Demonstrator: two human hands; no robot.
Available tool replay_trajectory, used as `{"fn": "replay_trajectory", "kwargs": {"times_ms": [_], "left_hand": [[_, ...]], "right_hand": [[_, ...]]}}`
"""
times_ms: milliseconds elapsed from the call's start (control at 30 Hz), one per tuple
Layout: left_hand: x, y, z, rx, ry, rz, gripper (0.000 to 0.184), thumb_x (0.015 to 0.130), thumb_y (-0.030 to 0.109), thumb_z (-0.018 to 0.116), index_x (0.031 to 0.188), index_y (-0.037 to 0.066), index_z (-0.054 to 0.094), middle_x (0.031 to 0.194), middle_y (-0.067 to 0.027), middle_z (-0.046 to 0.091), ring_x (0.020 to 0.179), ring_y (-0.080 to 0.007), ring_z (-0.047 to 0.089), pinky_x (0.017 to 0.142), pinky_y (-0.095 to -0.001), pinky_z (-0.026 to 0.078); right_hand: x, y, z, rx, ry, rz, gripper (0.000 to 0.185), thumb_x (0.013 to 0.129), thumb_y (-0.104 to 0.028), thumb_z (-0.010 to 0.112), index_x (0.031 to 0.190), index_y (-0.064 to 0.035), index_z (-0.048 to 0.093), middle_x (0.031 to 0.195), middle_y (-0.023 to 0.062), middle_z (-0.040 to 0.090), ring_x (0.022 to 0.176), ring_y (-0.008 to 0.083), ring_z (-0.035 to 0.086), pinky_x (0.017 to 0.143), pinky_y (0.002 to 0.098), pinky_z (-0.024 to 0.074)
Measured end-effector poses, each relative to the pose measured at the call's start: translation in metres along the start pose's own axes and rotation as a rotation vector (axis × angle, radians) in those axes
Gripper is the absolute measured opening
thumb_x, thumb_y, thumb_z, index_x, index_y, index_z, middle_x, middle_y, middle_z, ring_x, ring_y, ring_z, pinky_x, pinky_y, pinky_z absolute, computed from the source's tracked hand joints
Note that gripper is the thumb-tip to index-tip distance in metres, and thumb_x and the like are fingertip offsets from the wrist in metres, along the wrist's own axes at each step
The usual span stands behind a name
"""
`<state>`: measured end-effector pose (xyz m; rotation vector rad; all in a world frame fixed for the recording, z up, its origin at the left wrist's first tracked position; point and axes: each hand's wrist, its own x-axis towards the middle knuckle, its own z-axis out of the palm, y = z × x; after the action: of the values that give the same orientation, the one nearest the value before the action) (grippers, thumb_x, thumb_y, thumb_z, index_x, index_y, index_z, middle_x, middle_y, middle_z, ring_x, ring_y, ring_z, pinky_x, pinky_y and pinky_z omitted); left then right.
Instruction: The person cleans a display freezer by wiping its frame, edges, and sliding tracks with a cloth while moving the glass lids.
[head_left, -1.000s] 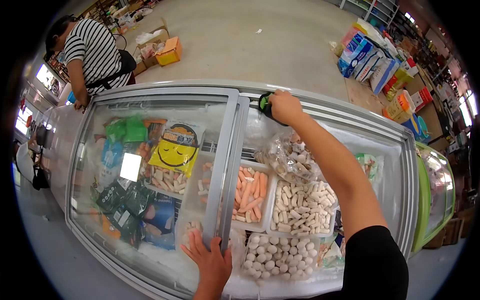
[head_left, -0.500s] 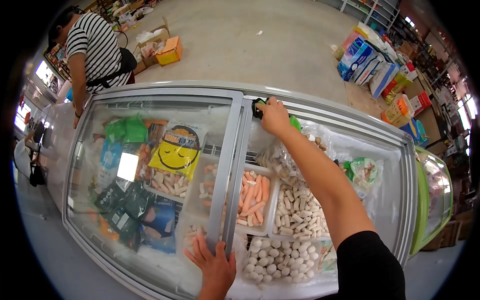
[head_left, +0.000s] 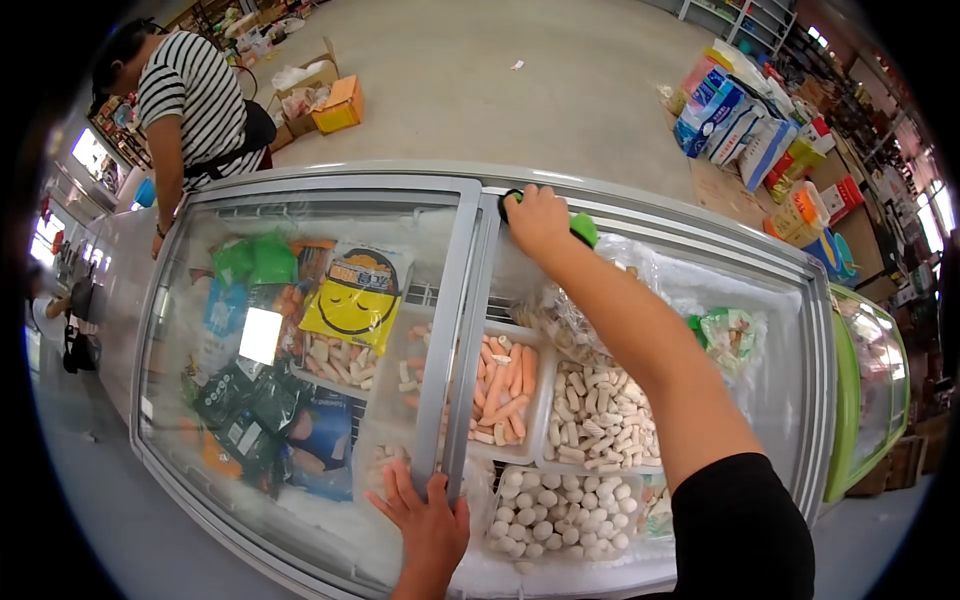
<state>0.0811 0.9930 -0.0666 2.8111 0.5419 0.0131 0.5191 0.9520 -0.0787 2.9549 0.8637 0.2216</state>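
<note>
Left hand (head_left: 430,525): fingers spread and unclenched on the near end of the sliding glass lid (head_left: 447,330), the thumb side by its metal frame; it grasps nothing that I can make out.
White balls (head_left: 560,515): in a tub just beside the left hand, on its thumb side.
Orange sticks (head_left: 515,380): in another tub, beyond the left hand, with the pale short pieces (head_left: 600,415) beside them under the other forearm.
Yellow bag (head_left: 352,300): beneath the glass, well past the left hand's fingertips.
Right hand (head_left: 540,220): reaching across to the freezer's far rail, fingers curled over a black-and-green item; how tightly it squeezes, I cannot tell.
Black-and-green item (head_left: 583,230): partly hidden by the right hand, black showing past the fingers, green under the wrist side.
Just changed: the right hand has slid along the rail towards the lid, so the item's black end now sits right by the frame's far corner.
Person in stripes (head_left: 205,100): beyond the freezer, well apart from both hands.
</note>
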Motion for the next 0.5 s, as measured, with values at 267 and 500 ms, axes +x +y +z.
{"fn": "replay_trajectory", "kwargs": {"times_ms": [267, 500], "left_hand": [[0.001, 0.0, 0.004, 0.027, 0.035, 0.014, 0.044, 0.073, 0.024, 0.069, 0.108, 0.004, 0.052, 0.141, -0.0339, 0.019, 0.135, -0.0505, 0.012, 0.102, -0.0724, 0.003], [0.003, 0.0, 0.0, 0.009, 0.023, 0.02, 0.043, 0.074, 0.022, 0.069, 0.108, 0.004, 0.051, 0.14, -0.0347, 0.02, 0.134, -0.0516, 0.012, 0.101, -0.0731, 0.003]], "right_hand": [[-0.021, 0.068, -0.034, 0.376, 0.014, 0.247, 0.031, 0.079, -0.021, 0.058, 0.107, -0.009, 0.064, 0.108, 0.0179, 0.058, 0.1, 0.0382, 0.057, 0.082, 0.0452, 0.0501], [-0.002, 0.022, 0.013, 0.312, 0.361, -0.156, 0.027, 0.069, -0.009, 0.066, 0.095, -0.0129, 0.064, 0.099, 0.0083, 0.059, 0.096, 0.0302, 0.054, 0.079, 0.0418, 0.0457]]}}
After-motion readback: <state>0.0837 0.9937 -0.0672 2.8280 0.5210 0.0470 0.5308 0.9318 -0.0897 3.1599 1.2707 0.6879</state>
